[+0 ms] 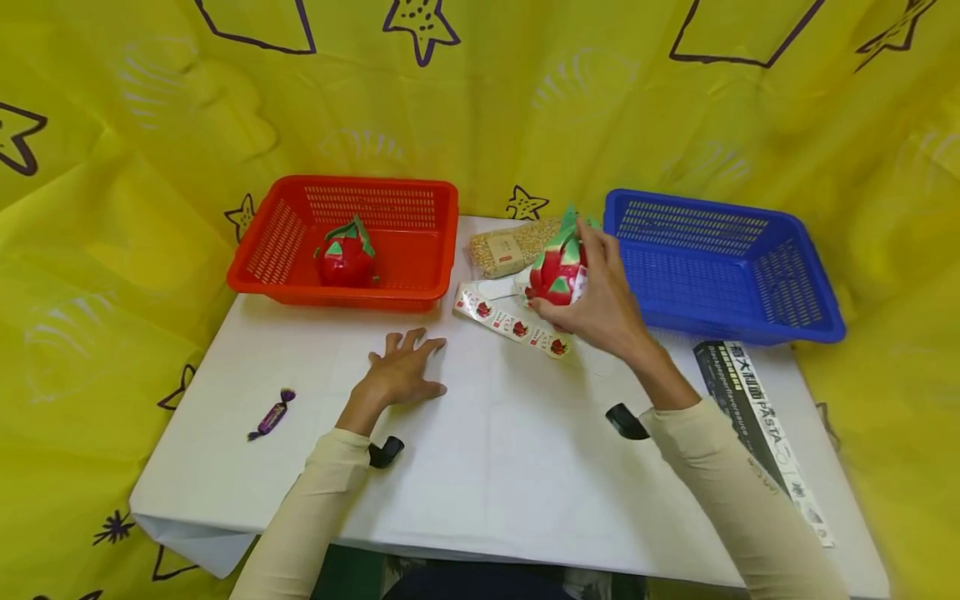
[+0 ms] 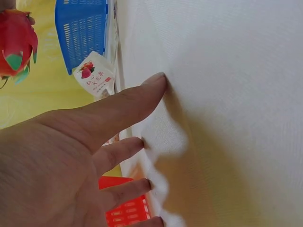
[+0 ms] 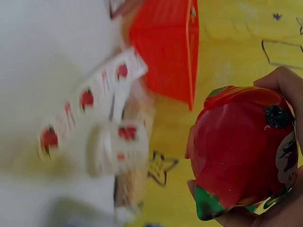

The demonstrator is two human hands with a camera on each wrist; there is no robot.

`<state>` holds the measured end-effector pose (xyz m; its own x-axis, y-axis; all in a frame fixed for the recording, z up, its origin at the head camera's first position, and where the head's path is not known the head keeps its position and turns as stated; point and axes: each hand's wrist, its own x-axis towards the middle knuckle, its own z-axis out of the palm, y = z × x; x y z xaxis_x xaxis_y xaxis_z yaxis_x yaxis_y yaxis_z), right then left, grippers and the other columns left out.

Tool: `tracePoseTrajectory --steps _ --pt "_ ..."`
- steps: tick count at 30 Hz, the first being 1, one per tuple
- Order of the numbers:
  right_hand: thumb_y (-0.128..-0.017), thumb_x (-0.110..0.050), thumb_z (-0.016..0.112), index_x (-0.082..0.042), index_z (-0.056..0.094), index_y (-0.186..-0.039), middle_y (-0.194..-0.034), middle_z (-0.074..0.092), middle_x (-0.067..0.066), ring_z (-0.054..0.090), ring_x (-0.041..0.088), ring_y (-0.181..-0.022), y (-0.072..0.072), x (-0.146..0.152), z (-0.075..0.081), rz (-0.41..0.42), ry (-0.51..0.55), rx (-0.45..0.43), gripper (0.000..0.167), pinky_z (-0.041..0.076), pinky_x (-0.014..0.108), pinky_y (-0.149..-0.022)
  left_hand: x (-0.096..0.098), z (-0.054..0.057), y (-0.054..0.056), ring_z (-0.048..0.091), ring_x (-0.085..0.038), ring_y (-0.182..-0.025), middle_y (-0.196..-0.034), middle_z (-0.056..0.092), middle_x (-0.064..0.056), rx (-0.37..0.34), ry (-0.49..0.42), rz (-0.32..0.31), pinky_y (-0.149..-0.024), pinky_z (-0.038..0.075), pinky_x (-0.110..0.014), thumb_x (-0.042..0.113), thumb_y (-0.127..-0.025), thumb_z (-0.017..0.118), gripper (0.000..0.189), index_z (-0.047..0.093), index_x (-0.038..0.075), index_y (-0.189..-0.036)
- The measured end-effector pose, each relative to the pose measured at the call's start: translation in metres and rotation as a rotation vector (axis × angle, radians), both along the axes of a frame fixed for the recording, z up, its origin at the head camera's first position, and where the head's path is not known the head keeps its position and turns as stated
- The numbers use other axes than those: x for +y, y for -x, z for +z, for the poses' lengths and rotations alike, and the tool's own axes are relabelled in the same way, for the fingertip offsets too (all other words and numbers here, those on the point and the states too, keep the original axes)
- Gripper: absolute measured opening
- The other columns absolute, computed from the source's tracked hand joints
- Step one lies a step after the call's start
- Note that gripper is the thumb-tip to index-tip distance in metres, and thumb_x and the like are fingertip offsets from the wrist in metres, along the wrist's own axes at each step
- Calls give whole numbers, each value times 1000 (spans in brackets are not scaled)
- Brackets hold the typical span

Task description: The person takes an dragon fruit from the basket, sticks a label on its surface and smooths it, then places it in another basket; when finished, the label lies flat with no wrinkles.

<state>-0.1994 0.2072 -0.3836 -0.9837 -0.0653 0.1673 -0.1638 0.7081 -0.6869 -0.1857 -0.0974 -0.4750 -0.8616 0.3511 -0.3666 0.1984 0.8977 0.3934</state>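
Observation:
My right hand (image 1: 603, 304) grips a red dragon fruit (image 1: 558, 271) with green leaf tips, held up above the table between the two baskets. In the right wrist view this dragon fruit (image 3: 241, 151) shows a dark stem end and part of a pale round sticker at its side. A strip of dragon fruit stickers (image 1: 517, 327) lies below it, one end curled up. My left hand (image 1: 401, 371) rests with spread fingers on the white cloth in front of the red basket (image 1: 341, 296), holding nothing. Inside that basket sits another dragon fruit (image 1: 347, 261).
A blue basket (image 1: 720, 325) stands at the back right. Behind the stickers lies a bag of yellow grains (image 1: 498, 252). A purple-wrapped candy (image 1: 272, 415) is on the left, and a long black-and-white pasta package (image 1: 757, 425) lies on the right, partly under my right forearm.

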Motion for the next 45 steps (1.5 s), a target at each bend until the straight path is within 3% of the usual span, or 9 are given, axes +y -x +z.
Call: tracePoseTrajectory --steps 9,16,21,28,36,40,45 --pt "-86 -37 83 -22 8 -172 -167 23 20 39 49 -145 41 58 32 -96 -158 -9 115 48 73 -104 -3 -2 3 22 -51 -151 -169 29 -20 -3 -2 -1 -109 28 -84 34 -91 82 82 44 20 -162" --pt "-90 -40 80 -23 -2 -172 -174 10 18 28 54 -148 60 98 36 -126 -284 -81 118 41 80 -102 -2 -2 3 22 -51 -151 -169 29 -19 2 -3 -7 -108 28 -84 35 -91 83 82 44 20 -162" --pt "-90 -40 80 -19 -7 -171 -174 4 24 21 61 -148 73 125 22 -111 -364 -160 121 35 85 -100 0 -2 4 23 -50 -152 -170 29 -19 7 -1 1 -109 29 -83 36 -90 84 82 45 20 -161" --pt "-89 -42 82 -13 -9 -170 -168 7 34 25 68 -139 91 151 -15 -47 -476 -304 125 38 86 -97 1 -6 1 24 -50 -150 -169 31 -19 22 -11 12 -108 28 -85 35 -89 85 82 47 19 -160" --pt "-88 -40 82 -12 -5 -170 -167 8 35 22 72 -140 96 157 -44 52 -542 -405 123 37 87 -98 1 -8 -3 24 -50 -151 -169 32 -19 18 -26 16 -108 27 -86 34 -88 86 82 48 19 -159" --pt "-88 -40 83 -14 -5 -170 -167 8 36 25 70 -140 95 159 -47 65 -506 -424 123 37 86 -100 1 -7 -4 23 -50 -151 -169 31 -19 12 -18 17 -108 27 -86 34 -89 86 82 48 19 -159" --pt "-89 -44 83 -12 -11 -169 -167 -2 38 34 68 -136 91 165 -45 59 -364 -419 128 40 82 -101 1 -6 -3 22 -51 -152 -169 31 -18 16 -12 20 -108 28 -84 34 -89 86 81 48 19 -159"
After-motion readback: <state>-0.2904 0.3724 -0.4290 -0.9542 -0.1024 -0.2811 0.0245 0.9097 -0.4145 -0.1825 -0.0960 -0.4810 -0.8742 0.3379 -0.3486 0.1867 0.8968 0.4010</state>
